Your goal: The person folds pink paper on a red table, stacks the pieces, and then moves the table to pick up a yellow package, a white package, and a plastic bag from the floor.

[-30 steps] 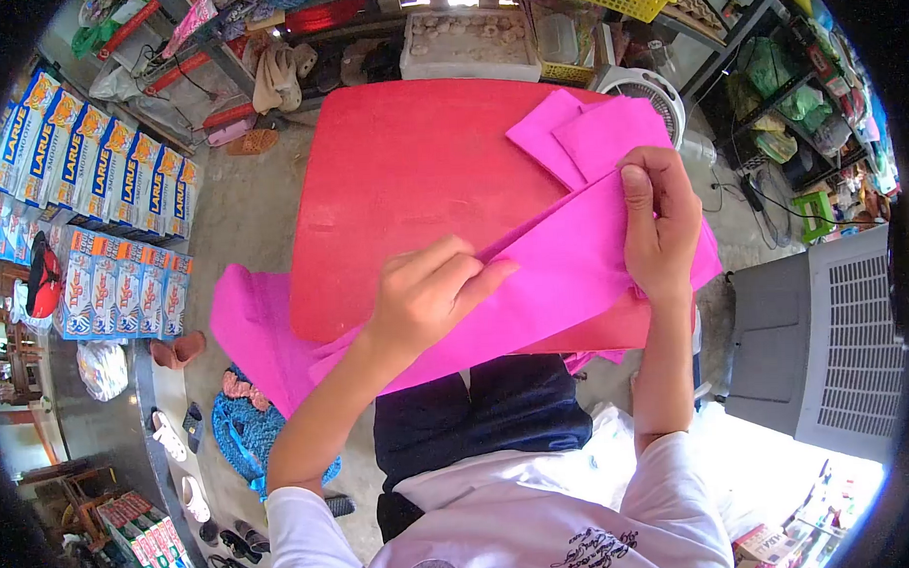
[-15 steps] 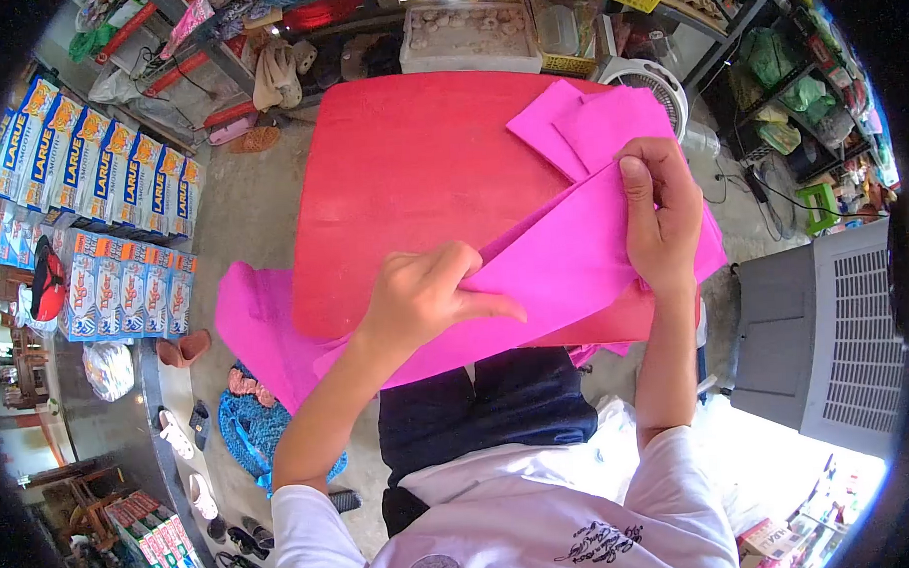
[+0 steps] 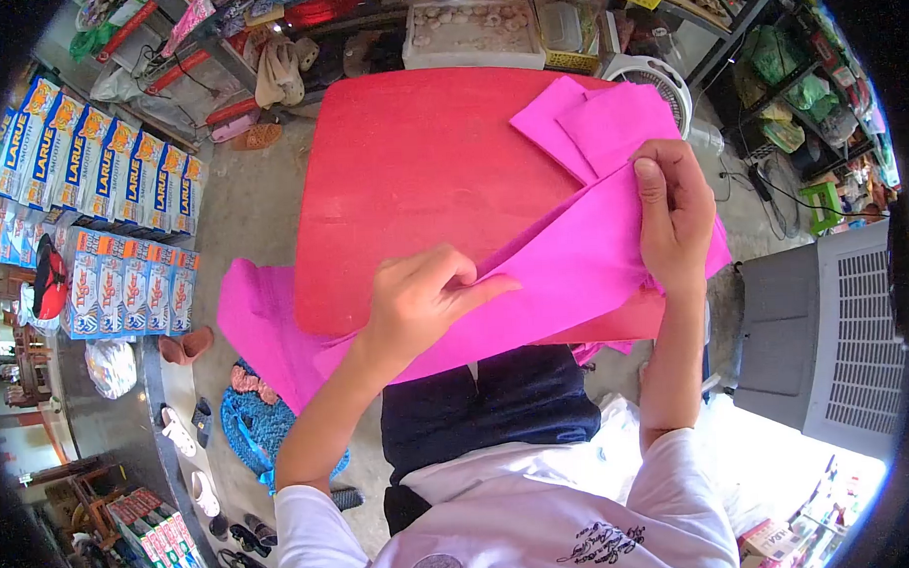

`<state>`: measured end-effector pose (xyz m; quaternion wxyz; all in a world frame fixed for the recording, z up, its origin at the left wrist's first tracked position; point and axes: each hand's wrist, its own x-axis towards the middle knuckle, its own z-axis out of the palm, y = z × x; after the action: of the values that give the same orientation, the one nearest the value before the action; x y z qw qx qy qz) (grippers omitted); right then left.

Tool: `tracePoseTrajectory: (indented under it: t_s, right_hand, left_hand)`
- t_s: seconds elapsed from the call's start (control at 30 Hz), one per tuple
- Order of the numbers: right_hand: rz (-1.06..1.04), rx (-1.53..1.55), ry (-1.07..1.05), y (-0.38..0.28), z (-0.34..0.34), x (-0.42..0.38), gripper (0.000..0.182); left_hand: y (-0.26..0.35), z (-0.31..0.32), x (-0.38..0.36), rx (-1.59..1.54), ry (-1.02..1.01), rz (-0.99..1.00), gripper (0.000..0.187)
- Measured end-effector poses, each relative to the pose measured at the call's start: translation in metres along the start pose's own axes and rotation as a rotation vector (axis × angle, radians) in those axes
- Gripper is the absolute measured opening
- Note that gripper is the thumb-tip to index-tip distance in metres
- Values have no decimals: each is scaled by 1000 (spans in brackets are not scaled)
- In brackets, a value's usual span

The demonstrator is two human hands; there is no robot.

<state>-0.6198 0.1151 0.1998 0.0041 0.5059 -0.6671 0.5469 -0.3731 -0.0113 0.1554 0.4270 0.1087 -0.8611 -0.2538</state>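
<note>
A long strip of bright pink cloth (image 3: 564,270) stretches between my hands over the red table (image 3: 400,166). My right hand (image 3: 677,211) is closed, pinching the strip's upper edge near its right end between thumb and fingers. Toward the strip's middle, my left hand (image 3: 420,295) is closed on the same edge, fingers curled and thumb lying along the cloth. From there the strip runs down past the left table edge and hangs in a loose end (image 3: 260,311). Folded pink pieces (image 3: 619,123) lie at the table's far right corner.
Beer cartons (image 3: 100,166) are stacked at the left. A fan (image 3: 658,77) stands behind the far right corner, and a grey slatted cabinet (image 3: 827,331) is at the right. A blue bag (image 3: 249,421) and shoes (image 3: 179,434) lie on the floor.
My right hand has shifted slightly right with the cloth edge. My left thumb now lies closer along the cloth's upper edge. The view has moved a little.
</note>
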Motion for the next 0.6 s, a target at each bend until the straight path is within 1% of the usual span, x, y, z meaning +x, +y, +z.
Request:
tracePoseTrajectory:
  t_s: [0.1, 0.2, 0.3, 0.4, 0.5, 0.6]
  right_hand:
    - [-9, -24, 16, 0, -2, -1, 11]
    - [20, 9, 27, 4, -6, -2, 11]
    - [-31, -46, 18, 5, -6, -2, 13]
    - [2, -10, 28, 7, -7, -1, 11]
    - [35, -20, 21, 8, -9, 0, 11]
    - [31, -39, 39, 14, -12, 1, 12]
  left_hand:
    - [-1, 8, -4, -83, 109, -91, 33]
    - [6, 0, -4, -97, 33, -267, 36]
    - [-10, 0, -5, 108, -50, 80, 45]
    - [-5, -3, -6, 131, -118, 111, 47]
    - [-2, 3, -8, 89, -130, 35, 42]
    - [-3, 1, -10, 8, -258, -115, 32]
